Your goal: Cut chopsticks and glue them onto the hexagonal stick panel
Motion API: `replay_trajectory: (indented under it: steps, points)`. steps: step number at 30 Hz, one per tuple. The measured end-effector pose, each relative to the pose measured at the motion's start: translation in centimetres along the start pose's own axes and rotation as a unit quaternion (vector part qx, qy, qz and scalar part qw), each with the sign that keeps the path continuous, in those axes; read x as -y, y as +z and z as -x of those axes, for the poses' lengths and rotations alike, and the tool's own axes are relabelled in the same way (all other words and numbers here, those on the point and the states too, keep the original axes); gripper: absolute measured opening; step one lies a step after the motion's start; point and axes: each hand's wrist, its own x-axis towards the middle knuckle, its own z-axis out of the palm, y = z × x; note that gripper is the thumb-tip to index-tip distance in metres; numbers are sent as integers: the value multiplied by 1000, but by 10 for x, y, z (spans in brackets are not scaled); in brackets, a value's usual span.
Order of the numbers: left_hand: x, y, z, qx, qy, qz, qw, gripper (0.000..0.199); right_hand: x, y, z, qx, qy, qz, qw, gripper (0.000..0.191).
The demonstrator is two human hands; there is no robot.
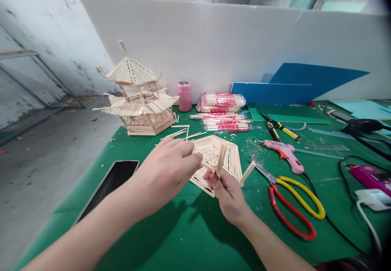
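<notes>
My right hand (pixel 227 191) grips a few short wooden sticks (pixel 220 161) that fan upward, one slanting off to the right. My left hand (pixel 171 167) pinches a thin stick between thumb and fingertips, its end touching the bundle in my right hand. Both hands hover just above a flat hexagonal panel of wooden sticks (pixel 210 151) lying on the green table (pixel 183 230). A two-tier wooden-stick pagoda model (pixel 137 100) stands at the back left of the table.
Red and yellow scissors (pixel 293 197) lie right of my hands, beside a pink glue gun (pixel 285 153). Packs of chopsticks (pixel 221 110), a pink cup (pixel 184 96), pliers (pixel 279 126) and loose sticks sit behind. A dark phone (pixel 111 181) rests left. Cables and devices crowd the right edge.
</notes>
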Motion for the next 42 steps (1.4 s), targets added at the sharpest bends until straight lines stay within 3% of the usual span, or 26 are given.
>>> replay_trajectory:
  steps: [3,7,12,14,17,23,27,29,32,35,38,40,42]
  points:
    - [0,-11,-18,29,-49,162,985,16,0,0,1,4,-5,7,1000,24]
    - [3,-13,-30,-2,-148,375,915,21,-1,-1,1,4,-1,-8,1000,24]
    - [2,-1,-32,-17,-204,476,855,7,-1,-2,1,1,-3,-17,1000,23]
    - [0,4,-32,-26,-203,500,841,11,-1,-3,0,-2,-3,-16,1000,24]
    - [-6,6,-34,-44,-188,491,849,15,-1,-4,0,-10,-3,-8,1000,26]
    - [-20,-2,-39,-49,-110,417,901,22,2,-4,-1,-16,-24,7,1000,27]
    - [-20,-4,-37,-85,-142,415,895,19,2,-3,-2,-11,-21,-3,1000,25]
    - [-15,-2,-31,-143,-182,454,860,15,1,-3,-1,-8,-18,-12,1000,21]
    - [-7,10,-14,-204,-260,558,761,6,-1,-5,0,-11,-19,-34,999,19]
    - [-4,30,12,-180,-362,633,660,8,0,-9,2,4,-12,-48,999,21]
    - [-9,50,37,-156,-443,695,544,9,3,-14,4,26,-2,-44,999,38]
    - [-16,59,49,-171,-460,721,489,10,5,-18,6,22,-7,-33,999,51]
    - [-24,62,58,-173,-456,747,452,10,8,-21,11,-15,-31,-10,999,59]
